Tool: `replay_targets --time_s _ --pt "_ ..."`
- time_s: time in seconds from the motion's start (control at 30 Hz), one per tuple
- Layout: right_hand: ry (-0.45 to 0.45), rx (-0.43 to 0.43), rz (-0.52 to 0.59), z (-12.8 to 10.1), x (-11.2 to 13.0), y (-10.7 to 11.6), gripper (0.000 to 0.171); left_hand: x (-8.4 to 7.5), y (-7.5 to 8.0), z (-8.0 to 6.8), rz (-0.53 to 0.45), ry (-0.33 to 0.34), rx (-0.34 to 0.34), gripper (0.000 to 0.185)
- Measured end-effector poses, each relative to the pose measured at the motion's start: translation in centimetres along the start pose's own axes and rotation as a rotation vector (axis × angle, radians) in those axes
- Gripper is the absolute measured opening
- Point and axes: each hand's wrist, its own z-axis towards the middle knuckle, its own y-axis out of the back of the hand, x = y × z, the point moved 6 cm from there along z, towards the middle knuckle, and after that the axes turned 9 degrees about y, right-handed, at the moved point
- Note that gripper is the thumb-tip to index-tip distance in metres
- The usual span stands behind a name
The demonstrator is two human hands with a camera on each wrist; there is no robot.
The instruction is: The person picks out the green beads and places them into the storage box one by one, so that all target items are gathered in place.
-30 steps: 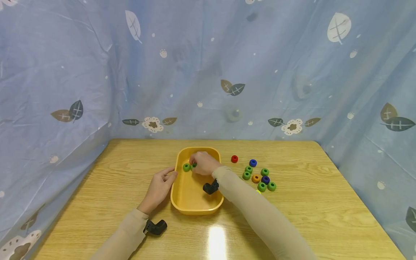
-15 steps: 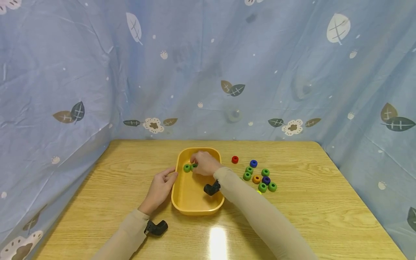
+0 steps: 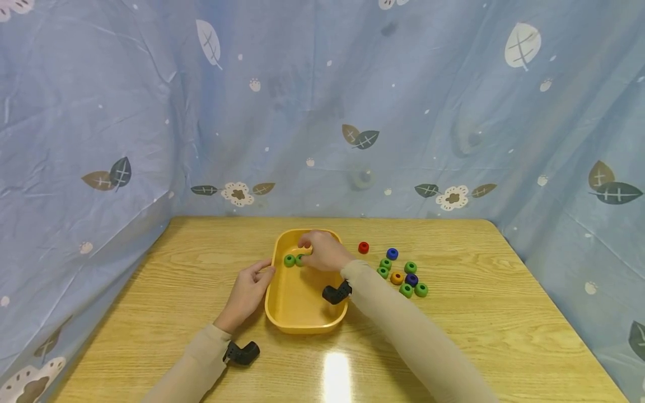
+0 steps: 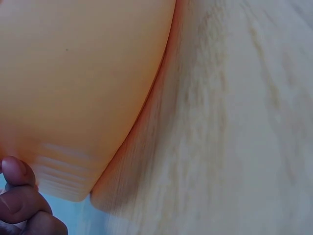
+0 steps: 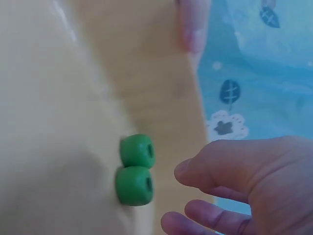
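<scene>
Tray [image 3: 282,313]: yellow, on table [image 3: 504,336]; taken as landmark.
Green beads [image 3: 289,260]: two, touching, inside the tray's far left end.
Right hand [image 3: 325,252]: above tray, just right of beads, fingers loose, nothing held.
Left hand [image 3: 247,294]: fingers relaxed against the tray's left wall.
Loose beads [image 3: 403,277]: clustered right of tray.
Risk: beads were judged likely to roll if knocked by the right hand's fingers or if the tray was nudged.

No readable text, labels or numbers in any view.
</scene>
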Motion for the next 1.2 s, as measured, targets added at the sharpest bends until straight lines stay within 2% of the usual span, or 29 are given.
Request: replay_targets --time_s 0.23,0.47,0.7,1.2 --pt "0.044 -0.058 0.055 -2.1 1.3 2.3 0.033 -0.1 0.1 0.3 0.018 -0.009 -0.013 0.053" --pt "0.080 -0.178 0.091 -5.4 2.0 4.6 0.029 -0.5 0.3 0.4 0.023 -0.006 -0.022 0.052" --pt "0.072 -0.267 0.090 -8.4 1.3 5.8 0.025 -0.7 0.3 0.1 -0.015 -0.007 0.009 0.055" --pt "-0.005 -0.335 0.032 -12.6 -1.0 6.7 0.026 0.0 -0.1 -0.2 -0.008 0.014 0.001 0.055"
